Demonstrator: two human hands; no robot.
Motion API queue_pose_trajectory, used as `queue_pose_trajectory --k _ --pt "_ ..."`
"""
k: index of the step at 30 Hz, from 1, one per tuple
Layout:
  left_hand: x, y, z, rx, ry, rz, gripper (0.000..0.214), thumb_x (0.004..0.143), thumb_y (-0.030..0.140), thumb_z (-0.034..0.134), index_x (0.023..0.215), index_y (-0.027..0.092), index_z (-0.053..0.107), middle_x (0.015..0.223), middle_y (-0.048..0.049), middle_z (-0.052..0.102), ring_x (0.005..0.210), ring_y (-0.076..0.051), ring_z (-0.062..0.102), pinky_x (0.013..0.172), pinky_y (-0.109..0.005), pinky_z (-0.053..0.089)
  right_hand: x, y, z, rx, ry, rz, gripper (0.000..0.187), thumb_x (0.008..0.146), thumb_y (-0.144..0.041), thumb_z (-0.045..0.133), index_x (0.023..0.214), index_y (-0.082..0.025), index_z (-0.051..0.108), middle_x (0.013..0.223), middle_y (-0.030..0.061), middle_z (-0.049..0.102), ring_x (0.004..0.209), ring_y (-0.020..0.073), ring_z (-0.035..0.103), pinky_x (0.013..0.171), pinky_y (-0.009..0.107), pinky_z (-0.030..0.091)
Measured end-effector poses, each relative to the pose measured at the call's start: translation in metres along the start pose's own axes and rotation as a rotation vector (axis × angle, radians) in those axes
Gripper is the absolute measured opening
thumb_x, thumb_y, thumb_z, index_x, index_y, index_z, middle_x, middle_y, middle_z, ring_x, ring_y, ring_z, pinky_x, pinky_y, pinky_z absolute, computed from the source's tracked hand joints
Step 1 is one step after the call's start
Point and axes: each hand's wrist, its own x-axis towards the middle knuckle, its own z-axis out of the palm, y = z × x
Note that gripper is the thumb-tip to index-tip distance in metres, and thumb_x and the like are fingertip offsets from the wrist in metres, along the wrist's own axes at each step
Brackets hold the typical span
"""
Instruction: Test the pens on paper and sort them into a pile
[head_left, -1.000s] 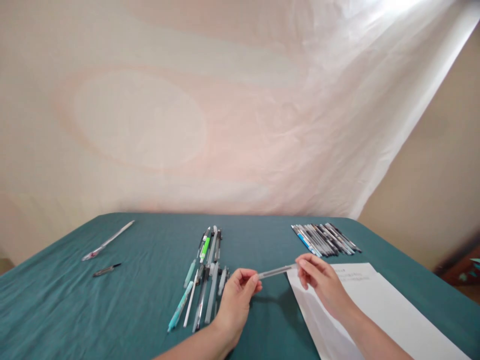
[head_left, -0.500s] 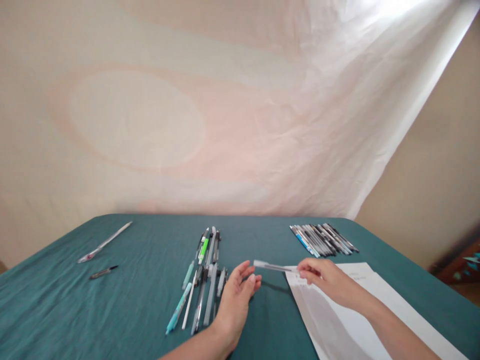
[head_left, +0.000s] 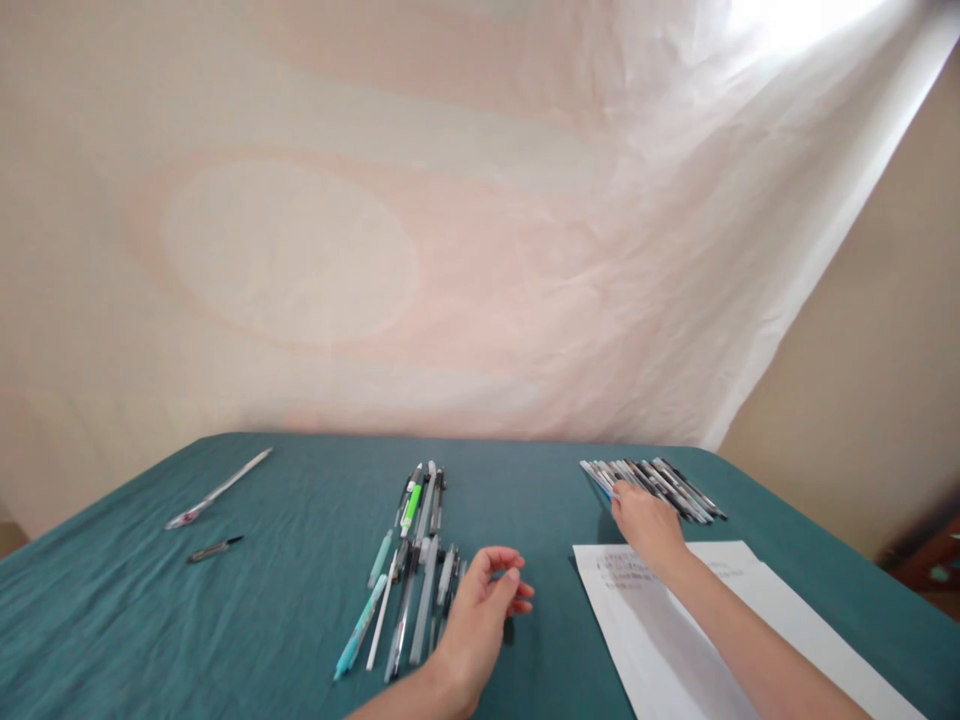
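My left hand (head_left: 484, 622) hovers just right of the middle pens, its fingers loosely curled, apart and holding nothing. Beneath its wrist and to its left lie a light-blue patterned pen (head_left: 360, 630), a thin white pen (head_left: 382, 612) and several clear and dark pens. My right hand (head_left: 651, 522) reaches over the top of the paper to the near left end of a row of pens (head_left: 671, 488). Its fingers are closed at the blue pen (head_left: 604, 488), and the hand hides what its fingertips grip. Written lines show on the white paper (head_left: 622, 620) under the right forearm.
Farther back in the middle group are a bright green pen (head_left: 411, 508) and a mint-green pen (head_left: 380, 558). At the left lie a long clear pen or wrapper (head_left: 221, 487) and a short dark pen (head_left: 215, 549) on the teal tablecloth (head_left: 112, 620). A pale sheet (head_left: 480, 250) hangs behind.
My right hand has moved from above the paper's left edge away to the row of pens; the clear pen it held between the hands is no longer distinguishable. My left hand has barely moved.
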Motion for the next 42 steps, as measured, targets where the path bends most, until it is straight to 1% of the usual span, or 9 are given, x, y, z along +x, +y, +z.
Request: queue_pose_trajectory --k 10,15,18,22,26,29,34,37,42 --pt "-0.004 0.006 0.005 0.039 -0.059 0.009 0.015 0.075 0.026 0.052 0.085 0.015 0.051 0.086 -0.0057 0.056 0.07 -0.013 0.054 0.067 -0.027 0.043 0.002 -0.01 0.005 -0.092 0.002 0.041 0.02 0.081 -0.015 0.041 0.084 -0.01 0.061 0.083 0.0171 0.062 0.079 0.0278 0.061 0.058 0.032 0.041" --pt "-0.007 0.007 0.007 0.109 -0.084 0.026 0.011 0.076 0.02 0.047 0.086 0.014 0.049 0.076 -0.0029 0.055 0.067 -0.012 0.054 0.066 -0.025 0.042 -0.003 -0.022 -0.007 -0.074 0.063 0.004 0.019 0.082 -0.024 0.044 0.088 -0.013 0.058 0.088 0.0137 0.059 0.08 0.0261 0.059 0.056 0.029 0.039" --pt "-0.009 0.017 0.008 0.208 -0.181 0.065 0.012 0.076 0.016 0.045 0.087 0.014 0.049 0.084 -0.0041 0.056 0.069 -0.011 0.054 0.065 -0.024 0.042 -0.014 -0.041 -0.021 0.024 0.039 -0.098 0.017 0.083 -0.029 0.044 0.087 -0.019 0.057 0.086 0.0077 0.059 0.076 0.0218 0.059 0.056 0.027 0.037" --pt "-0.003 0.052 0.001 0.406 -0.262 0.192 0.013 0.077 0.015 0.043 0.087 0.015 0.051 0.082 -0.0032 0.058 0.074 -0.012 0.055 0.07 -0.024 0.043 -0.035 -0.073 -0.043 0.228 -0.052 -0.273 0.016 0.084 -0.031 0.043 0.084 -0.022 0.057 0.082 0.0021 0.06 0.074 0.0172 0.059 0.057 0.025 0.036" --pt "0.013 0.095 -0.03 0.746 -0.274 0.235 0.016 0.078 0.015 0.041 0.089 0.016 0.052 0.086 -0.0033 0.061 0.076 -0.012 0.056 0.07 -0.023 0.043 -0.06 -0.105 -0.063 0.399 -0.142 -0.508 0.014 0.084 -0.026 0.044 0.085 -0.022 0.057 0.081 0.0013 0.059 0.073 0.0153 0.058 0.061 0.024 0.037" --pt "0.019 0.112 -0.057 1.154 -0.209 0.317 0.02 0.078 0.018 0.043 0.093 0.018 0.055 0.093 -0.0034 0.061 0.083 -0.015 0.055 0.075 -0.025 0.041 -0.08 -0.127 -0.072 0.505 -0.141 -0.689 0.015 0.085 -0.021 0.043 0.089 -0.021 0.057 0.086 0.002 0.059 0.079 0.0156 0.056 0.066 0.024 0.039" --pt "0.014 0.108 -0.079 1.617 -0.204 0.236 0.016 0.072 0.02 0.05 0.085 0.02 0.059 0.086 -0.0037 0.063 0.081 -0.018 0.057 0.071 -0.026 0.04 -0.1 -0.153 -0.074 0.588 -0.107 -0.935 0.019 0.086 -0.017 0.042 0.099 -0.021 0.055 0.099 0.0025 0.058 0.085 0.0163 0.054 0.072 0.026 0.043" --pt "0.012 0.101 -0.076 1.665 -0.24 0.179 0.014 0.071 0.02 0.049 0.08 0.021 0.061 0.08 -0.0029 0.064 0.077 -0.018 0.058 0.065 -0.025 0.041 -0.105 -0.159 -0.072 0.589 -0.087 -0.982 0.019 0.086 -0.02 0.042 0.101 -0.02 0.053 0.105 0.0025 0.057 0.084 0.0173 0.052 0.071 0.028 0.044" --pt "0.014 0.091 -0.068 1.66 -0.193 0.139 0.014 0.071 0.02 0.048 0.078 0.02 0.061 0.079 -0.0035 0.064 0.075 -0.018 0.058 0.064 -0.025 0.04 -0.108 -0.159 -0.07 0.581 -0.097 -1.019 0.023 0.086 -0.023 0.042 0.107 -0.022 0.051 0.103 0.0014 0.058 0.083 0.0179 0.051 0.07 0.03 0.044"
